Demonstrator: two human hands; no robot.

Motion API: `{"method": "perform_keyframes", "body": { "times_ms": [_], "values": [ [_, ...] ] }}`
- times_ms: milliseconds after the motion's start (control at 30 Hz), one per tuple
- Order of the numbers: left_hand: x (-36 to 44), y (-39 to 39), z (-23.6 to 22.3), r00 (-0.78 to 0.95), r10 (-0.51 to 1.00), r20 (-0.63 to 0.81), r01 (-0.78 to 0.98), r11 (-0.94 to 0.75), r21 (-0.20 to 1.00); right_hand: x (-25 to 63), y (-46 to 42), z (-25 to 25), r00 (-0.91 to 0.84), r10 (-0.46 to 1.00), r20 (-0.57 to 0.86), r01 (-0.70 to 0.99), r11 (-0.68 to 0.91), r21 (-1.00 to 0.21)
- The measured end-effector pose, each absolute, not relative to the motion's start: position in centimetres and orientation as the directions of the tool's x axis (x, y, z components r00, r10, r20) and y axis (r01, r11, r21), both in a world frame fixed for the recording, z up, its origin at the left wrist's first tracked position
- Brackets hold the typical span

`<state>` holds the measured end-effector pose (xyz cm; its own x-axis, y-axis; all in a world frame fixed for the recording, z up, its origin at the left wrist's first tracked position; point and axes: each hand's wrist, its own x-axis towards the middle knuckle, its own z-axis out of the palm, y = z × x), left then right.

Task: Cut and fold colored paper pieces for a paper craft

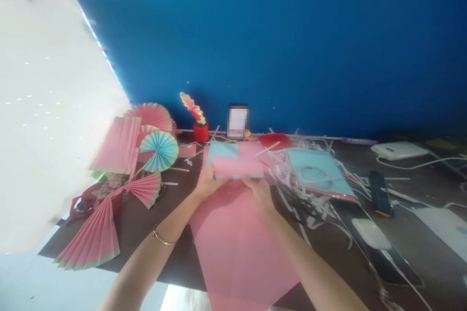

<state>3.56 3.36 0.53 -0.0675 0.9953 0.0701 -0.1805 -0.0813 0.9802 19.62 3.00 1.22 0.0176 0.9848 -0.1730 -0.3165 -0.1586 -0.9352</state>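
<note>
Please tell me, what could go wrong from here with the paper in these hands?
The pink-and-blue paper may crease crookedly if the left hand and right hand, both at its near edge, press unevenly. The large pink sheet could slip, as it seems to overhang the table. Loose white strips beside that sheet might get caught under it.

The pink sheet (239,238) looks like smooth, matt paper; the fans (95,237) are paper too, ridged with pleats. The bracelet (164,240) seems polished metal, the white device (399,150) smooth plastic, the blue wall (273,43) matt.
</note>
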Motion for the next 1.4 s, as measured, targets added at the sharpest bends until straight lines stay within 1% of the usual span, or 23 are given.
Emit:
{"method": "perform_keyframes", "body": {
  "times_ms": [67,167,333,467,533,633,733,800,867,967,1067,1233,1400],
  "values": [
    [3.5,3.5,0.3,-0.04,0.997,0.073,-0.195,-0.079,0.978,19.6,3.1,1.1,0.011,0.984,-0.176,-0.369,-0.16,-0.916],
    [3.4,3.5,0.3,-0.023,0.998,0.064,-0.214,-0.067,0.975,19.6,3.2,1.0,0.018,0.981,-0.193,-0.393,-0.17,-0.904],
    [3.2,3.4,0.4,0.006,0.999,0.037,-0.248,-0.035,0.968,19.7,3.3,0.8,-0.031,0.987,-0.157,-0.438,-0.155,-0.886],
    [3.2,3.4,0.3,0.032,0.999,-0.001,-0.313,0.011,0.95,19.7,3.3,0.8,-0.014,0.992,-0.123,-0.424,-0.117,-0.898],
    [3.2,3.4,0.4,0.06,0.998,0.011,-0.353,0.011,0.935,19.8,3.3,0.7,-0.012,0.995,-0.095,-0.4,-0.092,-0.912],
    [3.0,3.3,0.5,0.086,0.996,0.035,-0.407,0.003,0.913,20.0,3.5,0.4,-0.016,0.997,-0.072,-0.34,-0.073,-0.938],
    [2.5,3.4,0.6,0.133,0.991,0.001,-0.455,0.06,0.888,20.6,3.8,0.1,0.01,1.0,-0.016,-0.248,-0.013,-0.969],
    [2.1,3.5,0.7,0.147,0.989,0.006,-0.519,0.072,0.851,21.0,4.1,0.1,-0.016,1.0,0.002,-0.201,-0.001,-0.98],
    [1.6,3.8,0.8,0.097,0.994,0.044,-0.593,0.023,0.805,21.3,4.2,0.3,-0.071,0.997,-0.022,-0.152,-0.033,-0.988],
    [1.1,4.4,0.7,-0.035,0.997,0.065,-0.652,-0.072,0.755,21.6,4.4,0.7,-0.122,0.992,-0.039,-0.066,-0.048,-0.997],
    [0.9,4.9,0.2,-0.13,0.99,0.054,-0.654,-0.127,0.746,21.7,4.5,1.0,-0.129,0.992,0.013,-0.003,0.013,-1.0],
    [1.3,5.1,-0.1,-0.168,0.984,0.058,-0.619,-0.151,0.771,22.0,4.5,1.0,-0.024,0.992,0.122,0.177,0.125,-0.976],
    [0.9,4.8,0.5,-0.141,0.99,-0.003,-0.572,-0.079,0.816,22.2,4.6,1.1,0.015,0.989,0.144,0.22,0.137,-0.966]
  ]
}}
